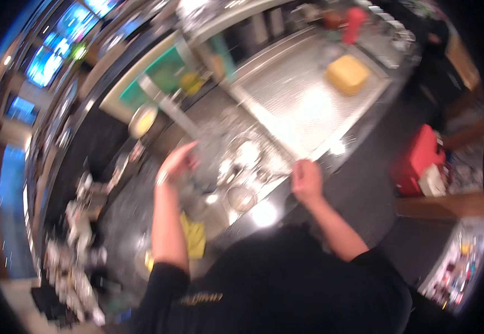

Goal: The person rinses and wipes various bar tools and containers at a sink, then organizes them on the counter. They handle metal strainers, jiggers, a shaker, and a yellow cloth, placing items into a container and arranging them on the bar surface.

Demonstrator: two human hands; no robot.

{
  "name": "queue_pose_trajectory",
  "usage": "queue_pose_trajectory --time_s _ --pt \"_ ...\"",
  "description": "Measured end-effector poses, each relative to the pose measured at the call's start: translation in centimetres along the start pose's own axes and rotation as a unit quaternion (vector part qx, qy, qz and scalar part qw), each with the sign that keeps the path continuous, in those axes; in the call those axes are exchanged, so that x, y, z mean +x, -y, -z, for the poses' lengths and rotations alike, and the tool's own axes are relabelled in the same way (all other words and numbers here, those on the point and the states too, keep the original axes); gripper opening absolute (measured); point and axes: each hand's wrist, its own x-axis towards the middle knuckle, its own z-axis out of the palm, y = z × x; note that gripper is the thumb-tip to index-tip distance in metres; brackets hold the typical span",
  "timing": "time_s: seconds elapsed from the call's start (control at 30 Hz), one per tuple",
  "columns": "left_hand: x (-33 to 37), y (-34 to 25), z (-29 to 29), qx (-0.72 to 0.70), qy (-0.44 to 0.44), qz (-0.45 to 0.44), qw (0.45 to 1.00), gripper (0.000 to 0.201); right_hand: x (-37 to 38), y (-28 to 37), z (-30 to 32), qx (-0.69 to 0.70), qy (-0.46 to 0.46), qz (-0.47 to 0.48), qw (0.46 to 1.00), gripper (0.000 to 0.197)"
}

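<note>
Motion blur softens the whole picture. My left hand is over the left side of a sink, beside a smeared grey shape that may be water or a clear vessel. Its fingers are too blurred to show whether they grip it. At the sink's right edge, my right hand is closed like a fist, and whatever it may hold is hidden. Shiny metal pieces lie in the sink between my hands. A small round metal piece sits at its near edge.
Beyond the sink is a metal drain tray bearing a yellow block-shaped thing. A yellow cloth lies by my left forearm. Bottles and small items line the counter at left. A red box-like thing stands at right.
</note>
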Motion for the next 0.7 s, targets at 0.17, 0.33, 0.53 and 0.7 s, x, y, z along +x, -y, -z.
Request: queue_pose_trajectory --time_s 0.17,0.33,0.53,0.7 --pt "-3.0 -0.5 -0.4 -0.075 -0.225 -0.022 0.971 0.068 0.4 -0.2 -0.5 0.021 0.026 0.02 0.999 0.016" --pt "1.4 -1.5 0.3 -0.011 -0.185 0.033 0.982 0.048 0.6 0.4 0.4 0.03 -0.004 0.056 0.998 0.015" --pt "1.2 2.6 0.6 -0.026 -0.106 0.084 0.991 0.026 0.2 -0.1 0.1 0.03 -0.038 0.081 0.996 0.012" --pt "0.3 3.6 3.8 -0.033 -0.102 0.111 0.988 0.021 0.3 0.9 0.4 0.027 -0.051 0.104 0.993 0.012"
